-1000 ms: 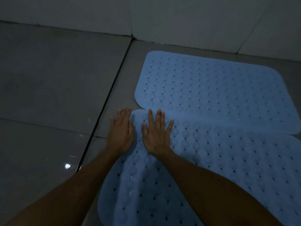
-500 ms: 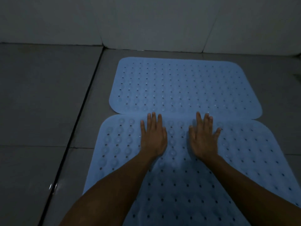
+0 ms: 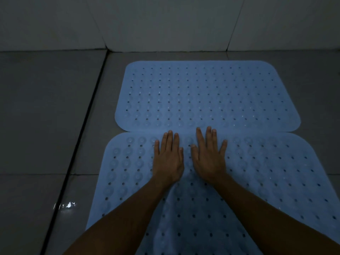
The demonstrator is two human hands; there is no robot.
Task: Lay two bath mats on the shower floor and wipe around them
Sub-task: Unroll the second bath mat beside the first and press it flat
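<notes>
Grey tile covers the floor [image 3: 46, 111], laid in large squares with dark grout lines; one long joint runs diagonally down the left side. Pale wall tiles [image 3: 165, 21] rise from the far edge of the floor, meeting it in a straight seam. Lighting is dim. A small wet glint [image 3: 67, 205] shows on the floor beside the long joint.

Two blue mats lie flat on the floor, both perforated with rows of small holes and raised round bumps. The far mat [image 3: 207, 92] sits near the wall, with a strip of bare tile between its far edge and the wall seam. The near mat [image 3: 276, 181] extends toward the viewer and runs out of view at the bottom and right. Its far edge meets the near edge of the far mat; whether the two overlap cannot be told. All visible corners are rounded.

Bare tile lies to the left of both mats, wide and unobstructed as far as the left border of the view.

The left hand [image 3: 169, 159] rests palm-down on the near mat, fingers straight, fingertips at the seam between the mats. The right hand [image 3: 208, 157] lies just beside it, also flat, fingers slightly spread, holding nothing.
</notes>
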